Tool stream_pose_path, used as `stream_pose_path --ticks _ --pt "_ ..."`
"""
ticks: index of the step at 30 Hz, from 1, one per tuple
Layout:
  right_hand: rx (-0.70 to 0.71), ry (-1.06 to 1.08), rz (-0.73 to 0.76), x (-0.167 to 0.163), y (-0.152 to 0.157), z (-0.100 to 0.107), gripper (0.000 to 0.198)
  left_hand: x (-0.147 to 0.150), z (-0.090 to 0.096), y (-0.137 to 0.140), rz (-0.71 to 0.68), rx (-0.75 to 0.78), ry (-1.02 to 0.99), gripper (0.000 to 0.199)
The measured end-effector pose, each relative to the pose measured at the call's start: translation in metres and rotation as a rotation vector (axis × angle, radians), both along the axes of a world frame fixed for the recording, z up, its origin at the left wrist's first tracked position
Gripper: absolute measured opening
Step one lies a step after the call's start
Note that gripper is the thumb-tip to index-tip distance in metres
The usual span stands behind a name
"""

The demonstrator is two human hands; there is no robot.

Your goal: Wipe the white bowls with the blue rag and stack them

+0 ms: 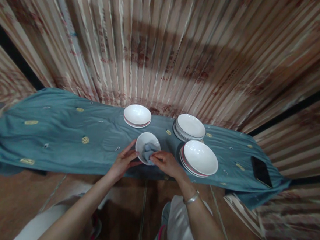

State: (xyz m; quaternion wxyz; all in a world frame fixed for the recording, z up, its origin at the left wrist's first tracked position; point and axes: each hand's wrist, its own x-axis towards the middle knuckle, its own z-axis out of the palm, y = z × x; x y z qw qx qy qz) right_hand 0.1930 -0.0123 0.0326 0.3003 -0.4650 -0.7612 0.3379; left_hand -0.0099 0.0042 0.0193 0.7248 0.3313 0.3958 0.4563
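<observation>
A small white bowl (142, 140) is at the front edge of the cloth-covered table, tilted a little towards me. My left hand (124, 160) grips its left rim, thumb on the edge and fingers around the outside. Inside the bowl lies a crumpled grey-blue cloth (149, 151). My right hand (165, 162) pinches that cloth at the bowl's right side, and a silver bangle circles the wrist. Just right of this hand stands a stack of white bowls (201, 157) with a red band showing below the top one.
Behind the small bowl sits a short stack of white bowls (137, 114). A stack of white plates (190, 126) is at the back right. A black phone (261, 171) lies near the right end of the green tablecloth (65, 131). A pleated curtain (159, 60) hangs behind.
</observation>
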Motion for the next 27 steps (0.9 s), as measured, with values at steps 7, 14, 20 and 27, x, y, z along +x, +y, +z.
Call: stream_pose_path --ticks 7,14,20,27 --pt "0.261 -0.255 -0.061 0.003 0.01 -0.02 0.018 0.0 0.0 0.001 0.027 0.006 0.012 0.08" --pt "0.313 -0.284 -0.205 -0.002 0.022 -0.031 0.026 -0.002 -0.001 0.003 0.064 -0.016 0.035 0.077" --pt "0.344 -0.223 -0.266 -0.008 0.035 -0.033 0.029 -0.013 -0.002 0.007 0.163 0.024 0.128 0.059" --pt "0.328 -0.077 -0.416 -0.012 0.049 -0.032 0.028 -0.027 -0.018 0.01 0.149 0.05 0.227 0.054"
